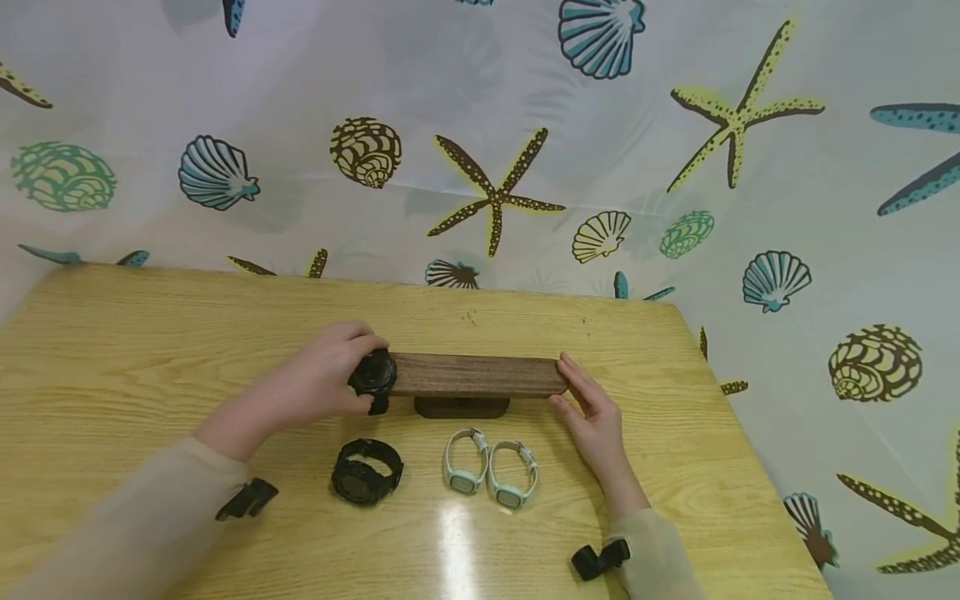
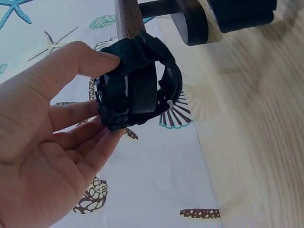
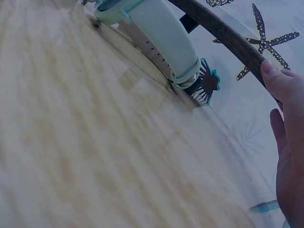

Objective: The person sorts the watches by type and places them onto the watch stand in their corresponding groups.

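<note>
My left hand (image 1: 330, 371) grips a black wristwatch (image 1: 374, 372) at the left end of a dark wooden watch stand (image 1: 480, 376). In the left wrist view, the thumb and fingers pinch the case of the watch (image 2: 118, 85), and its closed strap loops around the bar's end. At the other end of the bar, my right hand (image 1: 596, 425) holds the tip between fingers and thumb. In front of the stand lie a second black watch (image 1: 360, 483) and two pale mint watches (image 1: 462, 481) (image 1: 510, 496), their straps fastened into loops.
The stand's base (image 1: 461, 407) rests on a light wooden table (image 1: 187, 333). Behind and to the right hangs a white cloth (image 1: 450, 75) printed with shells and starfish. Black wrist mounts (image 1: 247, 499) (image 1: 600, 559) sit on both sleeves.
</note>
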`<move>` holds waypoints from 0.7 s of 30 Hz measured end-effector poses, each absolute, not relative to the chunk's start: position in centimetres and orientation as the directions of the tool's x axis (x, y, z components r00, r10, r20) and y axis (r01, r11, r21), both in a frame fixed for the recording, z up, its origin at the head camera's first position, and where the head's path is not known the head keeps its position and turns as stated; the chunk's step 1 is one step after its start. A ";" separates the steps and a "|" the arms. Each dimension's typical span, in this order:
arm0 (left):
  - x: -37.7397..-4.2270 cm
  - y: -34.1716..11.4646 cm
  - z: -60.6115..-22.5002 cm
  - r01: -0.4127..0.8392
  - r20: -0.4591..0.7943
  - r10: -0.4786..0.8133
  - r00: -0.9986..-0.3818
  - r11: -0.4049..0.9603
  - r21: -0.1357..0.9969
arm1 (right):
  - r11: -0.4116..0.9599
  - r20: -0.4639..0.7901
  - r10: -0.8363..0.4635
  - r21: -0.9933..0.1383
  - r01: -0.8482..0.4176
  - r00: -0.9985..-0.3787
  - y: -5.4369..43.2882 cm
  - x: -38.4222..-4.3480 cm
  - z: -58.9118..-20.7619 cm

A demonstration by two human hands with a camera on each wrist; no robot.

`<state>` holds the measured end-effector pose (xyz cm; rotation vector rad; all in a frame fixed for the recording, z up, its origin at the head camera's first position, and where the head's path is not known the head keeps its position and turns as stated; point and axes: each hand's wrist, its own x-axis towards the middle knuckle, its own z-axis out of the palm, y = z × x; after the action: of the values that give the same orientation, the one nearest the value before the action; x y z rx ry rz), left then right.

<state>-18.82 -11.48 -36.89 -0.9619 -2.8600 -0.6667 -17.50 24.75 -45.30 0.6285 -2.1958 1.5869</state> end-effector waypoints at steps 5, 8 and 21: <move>-19.3 -10.7 -37.2 0.573 0.169 0.556 -0.814 0.719 0.393 | 0.299 0.539 -0.146 -0.775 -0.556 -0.829 24.7 -17.4 -45.1; -19.6 -10.1 -37.3 0.572 0.168 0.556 -0.814 0.719 0.395 | 0.379 0.573 -0.157 -0.717 -0.584 -0.805 24.7 -17.4 -44.9; -20.0 -7.8 -37.7 0.579 0.184 0.561 -0.807 0.689 0.436 | 0.461 0.611 -0.180 -0.640 -0.614 -0.771 24.6 -17.3 -44.7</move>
<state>-20.04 -7.83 -37.73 -0.9635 -2.8541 -0.7551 -17.28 24.62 -44.72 0.6629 -2.2518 1.2596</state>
